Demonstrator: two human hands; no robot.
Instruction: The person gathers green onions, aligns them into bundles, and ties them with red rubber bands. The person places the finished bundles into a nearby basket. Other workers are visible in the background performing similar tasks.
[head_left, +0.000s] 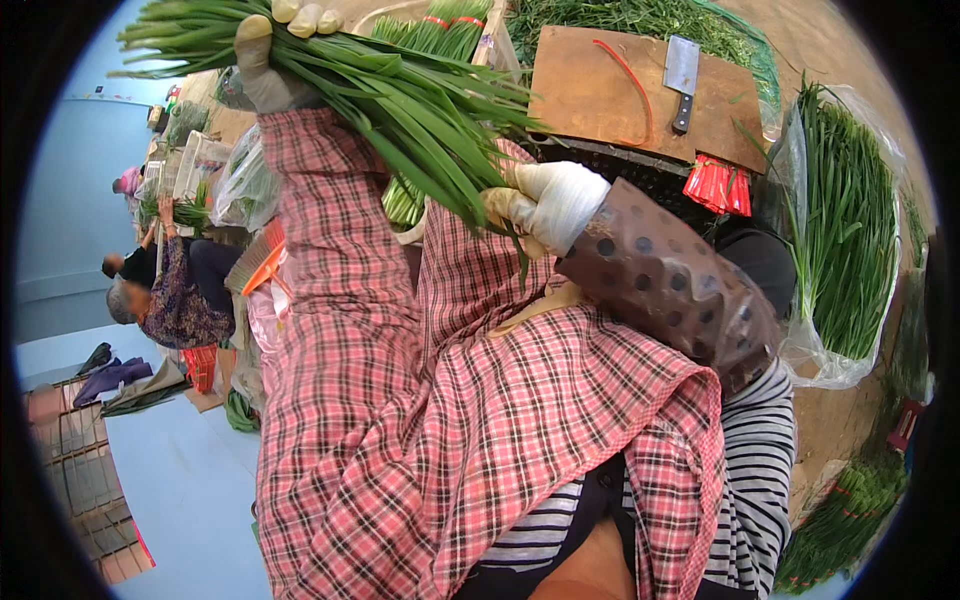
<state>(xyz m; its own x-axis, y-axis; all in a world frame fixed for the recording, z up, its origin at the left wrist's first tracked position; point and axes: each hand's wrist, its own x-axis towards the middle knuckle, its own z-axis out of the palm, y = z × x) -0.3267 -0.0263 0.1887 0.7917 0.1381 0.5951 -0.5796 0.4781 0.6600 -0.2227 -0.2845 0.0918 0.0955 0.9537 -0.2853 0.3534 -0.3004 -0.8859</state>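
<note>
My left hand (271, 71), in a pale, soiled glove, grips a thick bunch of long green garlic chives (405, 97) at the upper left. The flat leaves fan out toward the right and droop over the checked pink cloth (360, 322) covering me. My right hand (544, 206), gloved and with white wrapping around it, has its fingers closed on some leaf ends at the lower edge of the bunch. A brown, dark-dotted sleeve cover (667, 277) sheathes that forearm.
A wooden board (600, 90) at the upper right bears a cleaver (681, 82) and a red strip (630, 82). Red ties (718, 186) hang at its edge. Loose chives (844, 225) fill a plastic-lined container on the right. Banded bunches (442, 30) stand behind. A seated co-worker (180, 300) handles greens at left.
</note>
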